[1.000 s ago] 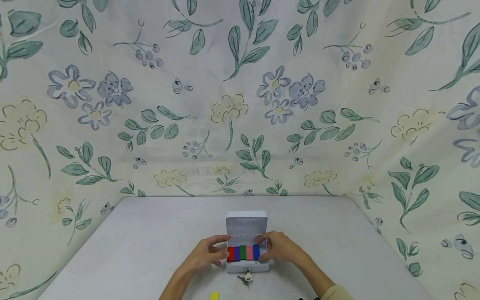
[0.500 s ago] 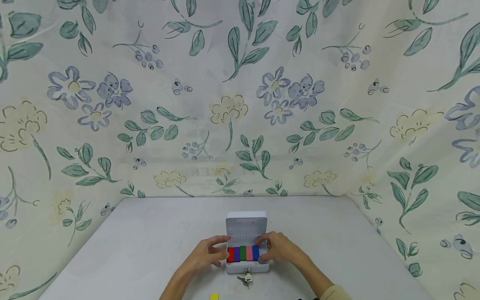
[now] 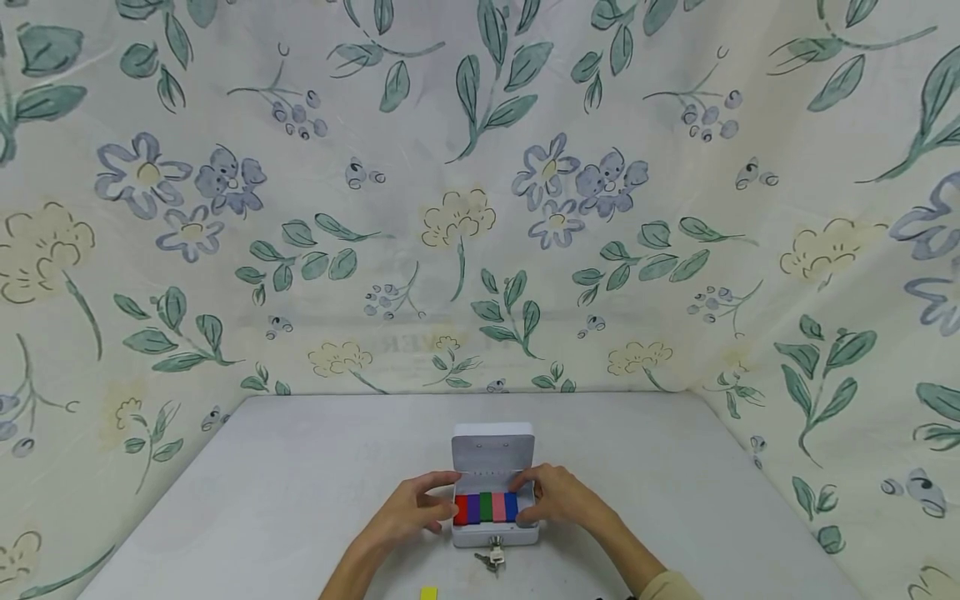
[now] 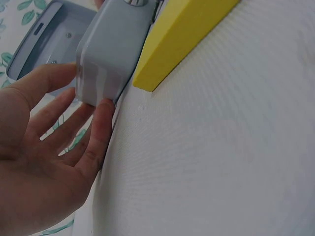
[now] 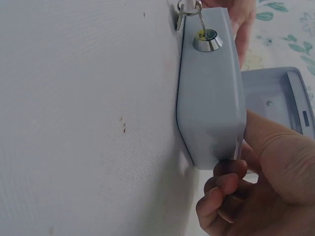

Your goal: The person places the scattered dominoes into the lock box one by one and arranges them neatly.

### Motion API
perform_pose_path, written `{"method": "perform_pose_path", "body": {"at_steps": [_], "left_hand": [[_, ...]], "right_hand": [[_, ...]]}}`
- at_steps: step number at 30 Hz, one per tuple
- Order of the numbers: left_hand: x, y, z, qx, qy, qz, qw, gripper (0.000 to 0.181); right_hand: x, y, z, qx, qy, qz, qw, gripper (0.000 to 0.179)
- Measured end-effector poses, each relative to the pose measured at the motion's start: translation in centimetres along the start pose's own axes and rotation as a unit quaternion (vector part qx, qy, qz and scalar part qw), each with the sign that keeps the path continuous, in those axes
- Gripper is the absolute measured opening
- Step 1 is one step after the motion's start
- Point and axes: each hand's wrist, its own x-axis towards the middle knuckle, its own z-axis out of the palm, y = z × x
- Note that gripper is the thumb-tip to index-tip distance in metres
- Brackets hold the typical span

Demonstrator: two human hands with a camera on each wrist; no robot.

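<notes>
A grey-white cash box (image 3: 495, 537) stands with its lid (image 3: 492, 450) raised. Inside it lie a red block (image 3: 461, 510), a purple block (image 3: 473, 508), a green block (image 3: 486, 506), a pink block (image 3: 499, 507) and a blue block (image 3: 511, 505), side by side. My left hand (image 3: 408, 504) holds the box's left side, thumb at the rim by the red block, other fingers against the outer wall. With index finger and thumb at its two ends, my right hand (image 3: 558, 493) pinches the blue block; its other fingers curl by the box's right wall, partly hidden.
Keys (image 3: 491, 560) hang from the lock on the box's front. A yellow block (image 3: 428, 593) lies on the white table (image 3: 315, 467) in front of the box, large in the left wrist view. A floral cloth (image 3: 480, 250) hangs behind.
The blue block has shifted slightly left against the pink one and sits straighter, with the right hand's fingers following. The left hand has stayed in place.
</notes>
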Motion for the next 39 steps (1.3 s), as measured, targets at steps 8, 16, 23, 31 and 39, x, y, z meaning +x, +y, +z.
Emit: {"method": "perform_pose_path", "body": {"at_steps": [8, 16, 23, 31, 39], "left_hand": [[0.1, 0.0, 0.1, -0.003, -0.001, 0.002, 1.0000, 0.054], [0.3, 0.0, 0.4, -0.002, 0.005, -0.005, 1.0000, 0.054], [0.5, 0.1, 0.5, -0.002, 0.003, -0.004, 1.0000, 0.055], [0.6, 0.3, 0.4, -0.002, 0.005, -0.011, 0.9999, 0.055], [0.8, 0.0, 0.2, 0.004, 0.014, -0.021, 0.9997, 0.056]], "right_hand": [[0.0, 0.3, -0.1, 0.009, -0.014, 0.000, 0.9999, 0.038], [-0.3, 0.8, -0.4, 0.035, -0.017, -0.025, 0.9989, 0.041], [-0.9, 1.5, -0.6, 0.050, -0.010, -0.038, 0.9980, 0.056], [-1.8, 1.8, -1.1, 0.088, -0.005, -0.025, 0.9958, 0.069], [-1.9, 2.1, -1.1, 0.126, -0.024, -0.007, 0.9917, 0.085]]}}
